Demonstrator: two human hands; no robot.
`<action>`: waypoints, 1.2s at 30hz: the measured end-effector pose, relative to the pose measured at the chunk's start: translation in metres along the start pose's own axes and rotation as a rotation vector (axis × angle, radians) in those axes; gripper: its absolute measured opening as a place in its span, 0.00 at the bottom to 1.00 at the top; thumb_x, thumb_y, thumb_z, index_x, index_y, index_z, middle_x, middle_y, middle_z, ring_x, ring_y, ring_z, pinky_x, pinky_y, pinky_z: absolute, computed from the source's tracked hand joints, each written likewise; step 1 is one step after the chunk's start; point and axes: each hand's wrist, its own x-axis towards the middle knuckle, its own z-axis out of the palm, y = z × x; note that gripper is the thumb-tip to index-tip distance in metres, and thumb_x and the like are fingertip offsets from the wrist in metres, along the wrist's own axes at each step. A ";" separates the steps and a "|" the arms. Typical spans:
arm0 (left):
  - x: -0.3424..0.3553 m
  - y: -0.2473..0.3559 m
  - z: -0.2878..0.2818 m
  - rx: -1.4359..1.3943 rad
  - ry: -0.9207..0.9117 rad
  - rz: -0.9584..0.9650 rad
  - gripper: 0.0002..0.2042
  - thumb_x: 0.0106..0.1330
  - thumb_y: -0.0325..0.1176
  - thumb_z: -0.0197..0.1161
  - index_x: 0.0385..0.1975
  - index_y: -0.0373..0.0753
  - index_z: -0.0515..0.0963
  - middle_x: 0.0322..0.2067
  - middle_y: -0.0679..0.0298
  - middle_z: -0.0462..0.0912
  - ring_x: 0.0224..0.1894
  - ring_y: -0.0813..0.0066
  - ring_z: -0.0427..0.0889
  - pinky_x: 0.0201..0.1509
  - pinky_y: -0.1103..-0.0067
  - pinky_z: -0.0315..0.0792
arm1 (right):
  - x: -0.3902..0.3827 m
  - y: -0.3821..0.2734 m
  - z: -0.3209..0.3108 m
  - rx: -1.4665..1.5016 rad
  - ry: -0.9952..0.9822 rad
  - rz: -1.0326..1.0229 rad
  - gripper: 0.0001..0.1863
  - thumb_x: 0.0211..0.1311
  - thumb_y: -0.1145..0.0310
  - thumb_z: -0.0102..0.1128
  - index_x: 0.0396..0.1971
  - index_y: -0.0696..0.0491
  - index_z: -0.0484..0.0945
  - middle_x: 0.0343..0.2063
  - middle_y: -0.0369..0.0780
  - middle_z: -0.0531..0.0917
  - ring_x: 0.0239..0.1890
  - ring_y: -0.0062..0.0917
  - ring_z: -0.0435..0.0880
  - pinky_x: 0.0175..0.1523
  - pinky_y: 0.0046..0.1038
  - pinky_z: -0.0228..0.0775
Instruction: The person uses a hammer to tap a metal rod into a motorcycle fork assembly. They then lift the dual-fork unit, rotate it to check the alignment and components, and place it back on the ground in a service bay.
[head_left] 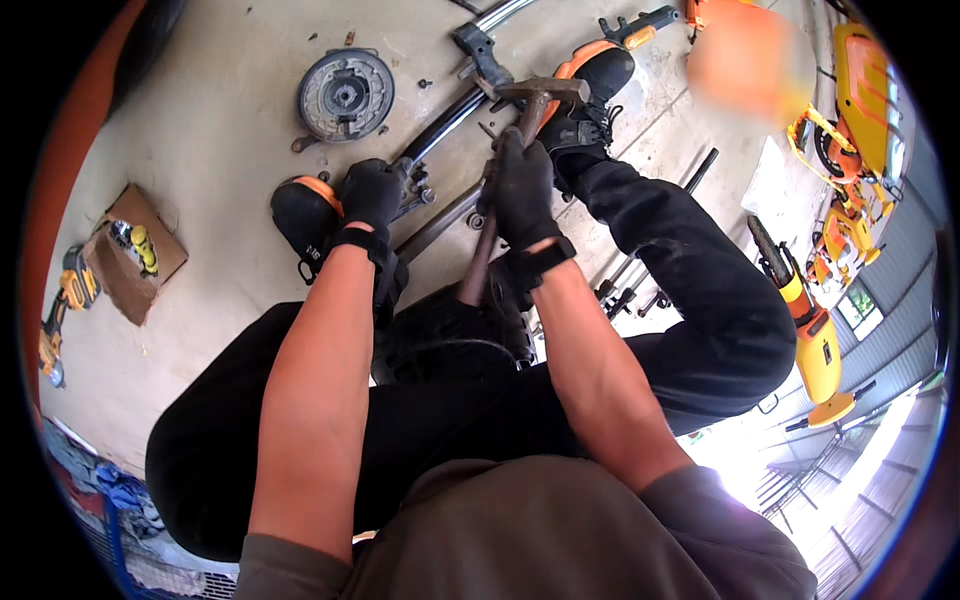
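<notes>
My right hand (523,190), in a black glove, is wrapped round the shaft of a hammer (540,92). Its worn brown head points away from me, and the long handle runs back between my legs. To the left, my gloved left hand (372,192) is closed at the near end of a black and chrome fork tube (445,128); its fingers are partly hidden. A dark clamp (480,52) joins that tube to another chrome tube farther off. Beneath my hands, a second grey tube (440,222) slants across the floor beside a small ring (475,220).
A round metal wheel hub (346,95) lies at the far left, with small bolts scattered nearby. My shoes flank the tubes. On the left are a cardboard piece (135,255) and a yellow power tool (78,280). Orange and yellow vehicles (850,210) line the right.
</notes>
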 end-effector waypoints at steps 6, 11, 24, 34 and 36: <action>0.001 -0.015 0.013 0.069 0.093 0.083 0.22 0.61 0.51 0.64 0.21 0.34 0.81 0.23 0.50 0.82 0.29 0.51 0.82 0.35 0.64 0.74 | 0.007 -0.009 -0.025 0.198 0.120 -0.506 0.18 0.73 0.52 0.45 0.29 0.50 0.70 0.15 0.32 0.72 0.10 0.18 0.68 0.15 0.21 0.61; -0.002 0.000 0.000 -0.045 0.016 -0.030 0.22 0.61 0.52 0.64 0.23 0.34 0.81 0.22 0.50 0.82 0.29 0.51 0.82 0.34 0.64 0.74 | 0.004 -0.003 -0.012 0.121 -0.007 -0.279 0.16 0.73 0.55 0.46 0.29 0.51 0.70 0.15 0.33 0.72 0.10 0.18 0.67 0.16 0.22 0.61; 0.004 -0.009 0.007 -0.016 0.080 0.066 0.23 0.61 0.52 0.62 0.21 0.33 0.80 0.22 0.47 0.80 0.27 0.48 0.80 0.33 0.62 0.71 | 0.000 -0.014 -0.019 0.279 0.041 -0.419 0.14 0.72 0.57 0.47 0.29 0.51 0.69 0.15 0.31 0.70 0.11 0.17 0.69 0.15 0.21 0.61; -0.001 0.000 0.004 0.023 0.049 0.066 0.23 0.63 0.53 0.59 0.23 0.36 0.82 0.22 0.49 0.82 0.29 0.49 0.82 0.34 0.62 0.74 | 0.005 0.004 -0.001 0.358 0.134 -0.340 0.12 0.71 0.61 0.48 0.29 0.52 0.70 0.14 0.32 0.71 0.12 0.17 0.69 0.18 0.20 0.62; 0.000 -0.006 0.005 0.059 0.067 0.066 0.23 0.62 0.53 0.60 0.23 0.35 0.82 0.22 0.49 0.82 0.29 0.49 0.82 0.34 0.63 0.74 | -0.003 0.001 0.006 -0.006 0.027 -0.015 0.14 0.72 0.59 0.48 0.29 0.52 0.71 0.15 0.32 0.71 0.12 0.17 0.68 0.18 0.20 0.62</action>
